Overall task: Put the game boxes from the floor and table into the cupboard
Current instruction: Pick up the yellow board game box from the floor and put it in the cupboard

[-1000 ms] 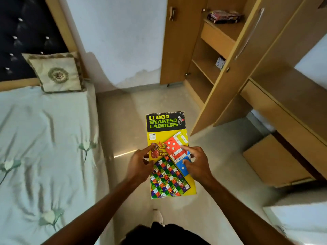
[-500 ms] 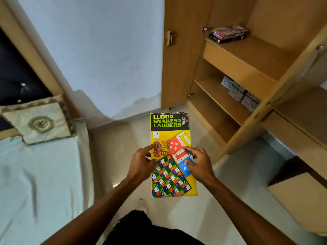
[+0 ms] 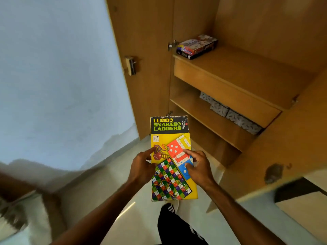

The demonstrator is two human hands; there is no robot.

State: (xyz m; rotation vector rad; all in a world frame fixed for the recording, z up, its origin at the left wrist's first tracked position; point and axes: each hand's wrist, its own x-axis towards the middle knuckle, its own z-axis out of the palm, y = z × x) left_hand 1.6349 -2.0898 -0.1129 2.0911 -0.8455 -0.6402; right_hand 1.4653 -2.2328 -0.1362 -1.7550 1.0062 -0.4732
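I hold a flat yellow "Ludo Snakes & Ladders" game box [image 3: 170, 137] out in front of me at waist height, long side pointing away. My left hand [image 3: 141, 167] grips its left edge and my right hand [image 3: 200, 167] grips its right edge, thumbs on top. Straight ahead stands the open wooden cupboard [image 3: 230, 92]. On the left end of its upper shelf lies another colourful game box [image 3: 197, 46], some way above and beyond the box in my hands.
The cupboard's left door [image 3: 141, 68] stands open against the pale wall; its right door [image 3: 286, 160] swings out close to my right arm. Patterned grey storage boxes [image 3: 230, 110] line the lower shelf. A bed corner [image 3: 16, 218] sits at lower left. My leg [image 3: 177, 227] is below.
I have walked closer to the cupboard and turned toward it; the shelves now fill the right of the view and the bed has slid off to the lower left. Both hands still hold the box.
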